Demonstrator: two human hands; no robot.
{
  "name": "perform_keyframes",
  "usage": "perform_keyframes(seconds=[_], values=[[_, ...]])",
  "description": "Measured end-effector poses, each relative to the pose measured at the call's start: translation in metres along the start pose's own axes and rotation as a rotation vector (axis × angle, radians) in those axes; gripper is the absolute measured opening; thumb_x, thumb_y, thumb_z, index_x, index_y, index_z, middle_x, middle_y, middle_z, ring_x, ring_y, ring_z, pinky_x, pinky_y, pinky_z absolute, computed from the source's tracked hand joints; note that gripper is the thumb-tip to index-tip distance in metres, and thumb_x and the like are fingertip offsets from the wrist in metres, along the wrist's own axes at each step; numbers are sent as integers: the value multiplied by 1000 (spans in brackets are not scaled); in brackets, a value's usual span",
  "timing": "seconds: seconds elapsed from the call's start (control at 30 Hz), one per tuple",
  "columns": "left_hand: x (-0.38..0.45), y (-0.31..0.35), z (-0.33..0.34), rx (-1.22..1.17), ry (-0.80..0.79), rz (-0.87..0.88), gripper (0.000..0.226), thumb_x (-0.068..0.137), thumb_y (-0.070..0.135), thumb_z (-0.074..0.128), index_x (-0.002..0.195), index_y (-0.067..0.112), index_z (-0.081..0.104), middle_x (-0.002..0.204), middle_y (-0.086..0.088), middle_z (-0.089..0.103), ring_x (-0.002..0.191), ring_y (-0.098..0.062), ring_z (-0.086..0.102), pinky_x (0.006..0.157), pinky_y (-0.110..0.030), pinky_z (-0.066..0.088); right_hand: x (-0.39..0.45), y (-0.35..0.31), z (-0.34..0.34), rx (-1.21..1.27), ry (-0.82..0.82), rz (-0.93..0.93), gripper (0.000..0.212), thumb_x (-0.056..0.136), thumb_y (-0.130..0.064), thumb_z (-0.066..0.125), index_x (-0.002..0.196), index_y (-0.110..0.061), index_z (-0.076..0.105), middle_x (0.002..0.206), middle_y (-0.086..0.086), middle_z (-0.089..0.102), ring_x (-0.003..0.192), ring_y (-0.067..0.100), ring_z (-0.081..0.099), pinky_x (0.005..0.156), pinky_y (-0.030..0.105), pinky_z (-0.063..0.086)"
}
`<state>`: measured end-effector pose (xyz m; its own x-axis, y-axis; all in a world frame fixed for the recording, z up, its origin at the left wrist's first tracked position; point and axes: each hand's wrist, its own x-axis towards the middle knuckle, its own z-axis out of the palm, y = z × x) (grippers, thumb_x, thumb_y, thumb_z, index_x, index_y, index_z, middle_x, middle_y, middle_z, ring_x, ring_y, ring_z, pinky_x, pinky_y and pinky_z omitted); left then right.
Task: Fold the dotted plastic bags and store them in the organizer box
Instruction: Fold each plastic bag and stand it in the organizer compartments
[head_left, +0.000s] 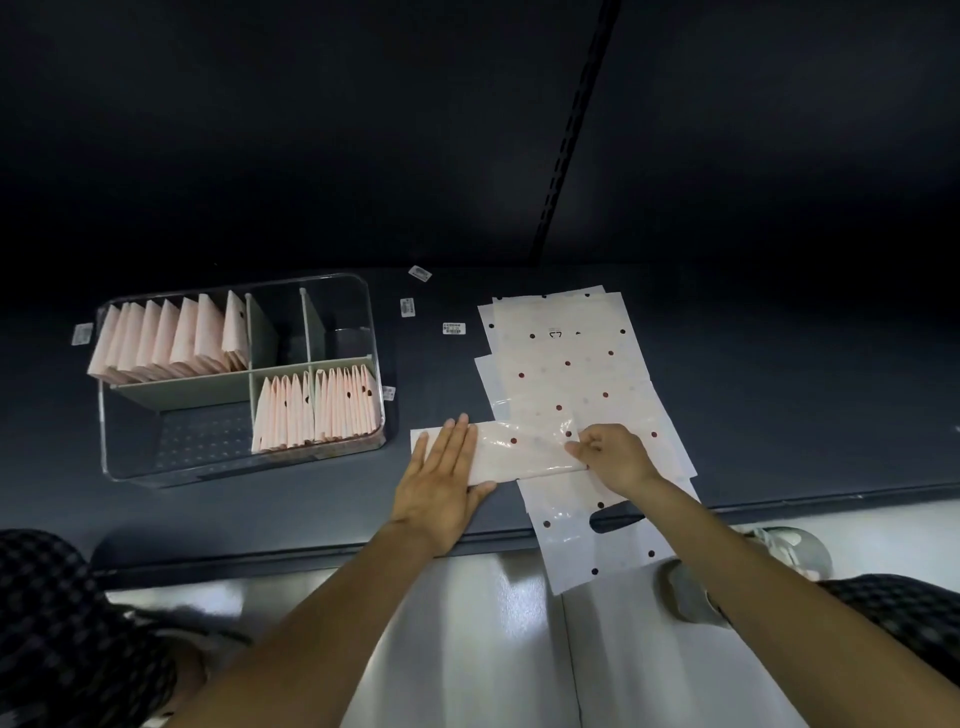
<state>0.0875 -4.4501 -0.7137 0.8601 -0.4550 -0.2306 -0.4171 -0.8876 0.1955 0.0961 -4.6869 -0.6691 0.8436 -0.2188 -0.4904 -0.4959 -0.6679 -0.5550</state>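
A dotted plastic bag folded into a long strip (519, 449) lies crosswise on the dark table, its right part over the stack. My left hand (444, 480) presses flat on its left end, fingers spread. My right hand (613, 457) pinches the strip's right end. Beneath lies a stack of flat dotted bags (566, 364), whose near end hangs over the table edge. The clear organizer box (111, 457) stands to the left. Folded pink bags fill its back-left compartment (166, 338) and its front-right compartments (317, 410).
Small barcode labels (453, 328) lie scattered on the dark table (779, 415) near the box and stack. The box's front-left and back-right compartments hold nothing. Below the table edge is a pale floor, with patterned clothing at both lower corners.
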Motion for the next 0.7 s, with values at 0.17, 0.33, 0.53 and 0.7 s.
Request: perform_keyframes(seconds=[0.17, 0.33, 0.53, 0.7], values=[[-1, -4, 7, 38, 41, 28, 76, 84, 64, -14, 142, 16, -24, 152, 1, -25, 140, -15, -24, 112, -35, -22, -14, -10, 15, -362, 325, -138, 18, 92, -25, 56, 100, -9, 56, 104, 8, 61, 100, 27, 53, 86, 35, 44], [-1, -3, 8, 37, 31, 21, 76, 81, 63, -21, 140, 16, -27, 148, 1, -32, 138, -18, -30, 112, -37, -24, -21, -36, 61, -541, 145, -711, 47, 100, -29, 35, 146, -15, 31, 155, -1, 19, 145, 20, 13, 119, 37, 2], [-4, -8, 4, 46, 23, 69, 78, 81, 67, -16, 140, 18, -27, 150, -1, -30, 136, -23, -34, 113, -38, -21, 0, 2, 53, -806, 38, -627, 67, 93, -58, 4, 144, -23, -21, 150, -11, -27, 141, 13, -26, 117, 38, -14], [-9, -20, -5, 89, -22, 110, 76, 83, 67, -7, 141, 22, -28, 149, -3, -32, 139, -23, -30, 117, -38, -15, 2, 21, 31, -774, 7, -553, 67, 94, -58, 8, 144, -26, -22, 150, -13, -29, 142, 9, -23, 117, 34, -13]])
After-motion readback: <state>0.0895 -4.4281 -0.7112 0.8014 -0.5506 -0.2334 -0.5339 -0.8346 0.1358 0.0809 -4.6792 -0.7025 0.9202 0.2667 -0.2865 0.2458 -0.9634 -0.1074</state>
